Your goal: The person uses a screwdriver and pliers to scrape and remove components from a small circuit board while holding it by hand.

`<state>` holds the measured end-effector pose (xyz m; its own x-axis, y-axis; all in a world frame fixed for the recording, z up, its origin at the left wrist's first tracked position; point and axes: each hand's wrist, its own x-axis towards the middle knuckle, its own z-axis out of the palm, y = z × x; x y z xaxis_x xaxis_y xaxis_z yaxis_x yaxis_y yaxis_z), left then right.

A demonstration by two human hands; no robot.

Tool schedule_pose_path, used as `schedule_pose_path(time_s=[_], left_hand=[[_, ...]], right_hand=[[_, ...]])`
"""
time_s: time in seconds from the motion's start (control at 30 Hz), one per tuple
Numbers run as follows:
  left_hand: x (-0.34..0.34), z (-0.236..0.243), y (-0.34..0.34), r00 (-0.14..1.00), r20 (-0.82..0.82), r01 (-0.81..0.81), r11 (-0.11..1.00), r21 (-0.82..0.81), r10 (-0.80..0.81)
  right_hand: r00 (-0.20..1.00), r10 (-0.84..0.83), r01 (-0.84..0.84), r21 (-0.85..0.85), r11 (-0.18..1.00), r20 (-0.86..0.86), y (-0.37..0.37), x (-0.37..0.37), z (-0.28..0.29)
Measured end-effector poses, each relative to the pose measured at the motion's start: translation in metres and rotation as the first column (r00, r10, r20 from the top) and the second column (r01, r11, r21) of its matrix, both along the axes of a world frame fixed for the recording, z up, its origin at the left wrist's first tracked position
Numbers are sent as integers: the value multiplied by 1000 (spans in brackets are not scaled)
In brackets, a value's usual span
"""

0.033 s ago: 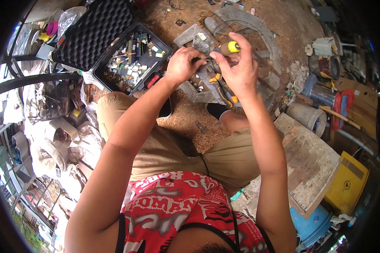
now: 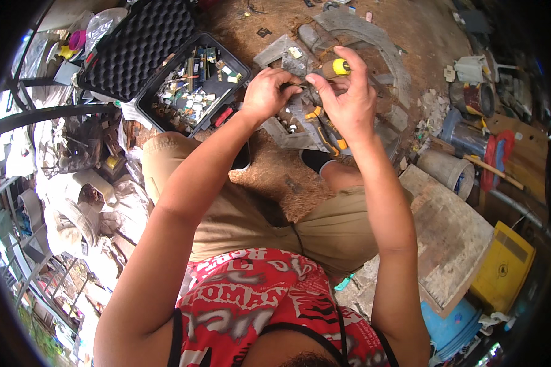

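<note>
My left hand [image 2: 268,92] is closed, thumb and fingertips pinched on a small dark piece whose kind I cannot make out. Close beside it, the thumb of my right hand [image 2: 347,98] points at the same spot. A screwdriver-like tool with a yellow-ended handle [image 2: 338,68] lies between my right thumb and forefinger; its tip is hidden. Both hands are above a grey metal block [image 2: 294,58]. Pliers with yellow and black handles [image 2: 326,131] rest just below my right hand.
At left stands an open black foam-lined case [image 2: 142,105] holding small circuit boards and chips [image 2: 193,101]. A large round metal frame [image 2: 398,67] lies under the work. To the right are a board [image 2: 444,238], a grey bucket [image 2: 450,171] and a yellow case [image 2: 503,266].
</note>
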<state>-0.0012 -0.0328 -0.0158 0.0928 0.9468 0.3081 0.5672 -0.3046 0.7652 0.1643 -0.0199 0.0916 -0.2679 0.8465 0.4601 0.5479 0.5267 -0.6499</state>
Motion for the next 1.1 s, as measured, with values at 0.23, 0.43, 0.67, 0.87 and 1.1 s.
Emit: schedule_pose_path(time_s=[0.23,0.43,0.67,0.87,1.1], left_hand=[[2,0,2,1000,-23,-19,1000,-15,18],[1,-2,4,1000,-25,-2,1000,5,2],[5,-11,9,998,-47,-29,1000,-9,29],[3,-12,7,1000,2,-14,999,-35,14],[6,-7,7,1000,-21,-20,999,-40,19]], right_hand=[[992,-48,43,44,998,114,6,-3,3],[993,-29,24,41,999,116,8,-4,7],[986,2,-13,62,998,169,6,0,17],[997,-17,40,-314,949,76,-25,41,27],[596,312,217,-523,824,740,-69,50,-32]])
